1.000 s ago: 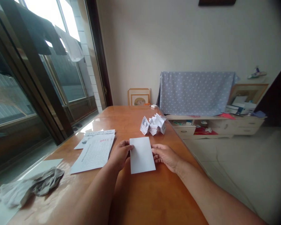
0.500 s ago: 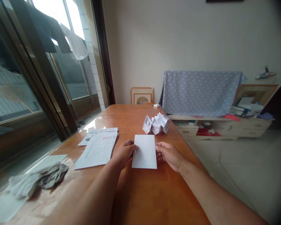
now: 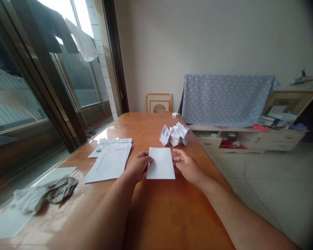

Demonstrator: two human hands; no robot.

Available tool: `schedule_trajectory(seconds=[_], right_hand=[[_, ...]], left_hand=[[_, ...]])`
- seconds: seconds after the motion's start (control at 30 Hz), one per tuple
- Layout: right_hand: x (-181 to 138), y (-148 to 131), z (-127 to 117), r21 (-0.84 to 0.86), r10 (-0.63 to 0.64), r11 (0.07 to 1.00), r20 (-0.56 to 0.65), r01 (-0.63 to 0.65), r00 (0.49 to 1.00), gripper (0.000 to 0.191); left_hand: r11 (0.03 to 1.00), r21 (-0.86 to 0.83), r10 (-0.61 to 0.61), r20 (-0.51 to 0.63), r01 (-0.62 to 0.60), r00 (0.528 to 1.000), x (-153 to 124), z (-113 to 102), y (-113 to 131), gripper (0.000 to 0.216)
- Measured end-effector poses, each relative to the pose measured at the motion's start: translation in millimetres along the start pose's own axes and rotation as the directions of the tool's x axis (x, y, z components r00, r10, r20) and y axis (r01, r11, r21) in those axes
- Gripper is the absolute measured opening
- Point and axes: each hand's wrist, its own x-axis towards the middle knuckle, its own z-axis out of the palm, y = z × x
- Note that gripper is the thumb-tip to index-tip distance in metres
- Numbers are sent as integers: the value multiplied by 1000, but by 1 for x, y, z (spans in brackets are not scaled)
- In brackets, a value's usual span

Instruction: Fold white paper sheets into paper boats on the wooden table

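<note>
A blank white sheet of paper [image 3: 160, 164] is held just over the wooden table [image 3: 156, 215], in front of me. My left hand [image 3: 140, 164] pinches its left edge, thumb on top and fingers beneath. At the right edge, my right hand [image 3: 187, 166] has its fingers apart, with the thumb and index finger raised by the sheet; whether the lower fingers touch it I cannot tell. Several folded paper pieces [image 3: 174, 134] stand just beyond the sheet.
To the left lie printed sheets [image 3: 112, 161] and a grey cloth [image 3: 61, 189] over pale paper. A small white box [image 3: 175, 114] sits at the far end. Beyond the table's right edge stands a low white cabinet [image 3: 261, 139] under a blue dotted cloth [image 3: 226, 100].
My right hand has loosened from the sheet's right edge, its thumb and index finger lifting away. The left hand keeps its pinch. The view has shifted slightly.
</note>
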Motion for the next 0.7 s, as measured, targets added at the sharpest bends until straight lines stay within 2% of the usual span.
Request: schedule_trajectory(seconds=[0.07,0.13,0.2,0.3,0.37,0.47,0.53,0.57,0.63,0.7], right_hand=[[-4,-4,-1,-265,-187,946,26,187,982,69],[-11,-12,-2,-461,-318,817,141,347,937,75],[-16,-19,-2,-545,-357,717,247,434,901,72],[-20,-25,-3,-555,-352,660,366,505,862,62],[-20,-26,-5,-539,-335,662,408,520,849,56],[-19,-26,-9,-513,-296,689,444,511,845,50],[-20,-26,-11,-487,-266,720,463,493,846,49],[-21,-27,-12,-471,-258,737,469,486,845,48],[-24,-29,-14,-422,-245,778,480,466,843,44],[-28,-31,-16,-354,-203,860,424,368,883,32]], left_hand=[[1000,11,-9,-29,9,1000,0,0,0,28],[999,26,-19,-41,20,999,0,0,1,31],[999,38,-32,-26,32,999,-1,1,1,33],[993,114,-34,-30,37,999,-1,-2,0,37],[978,206,1,-92,18,996,0,-7,-2,42],[913,398,168,-174,-87,970,1,-12,-2,44],[849,504,240,-99,-159,966,-2,-12,0,34],[831,528,226,-26,-179,974,-5,-10,2,28],[819,544,129,137,-184,982,-11,-6,5,20],[812,557,52,232,-176,971,-18,-1,8,18]])
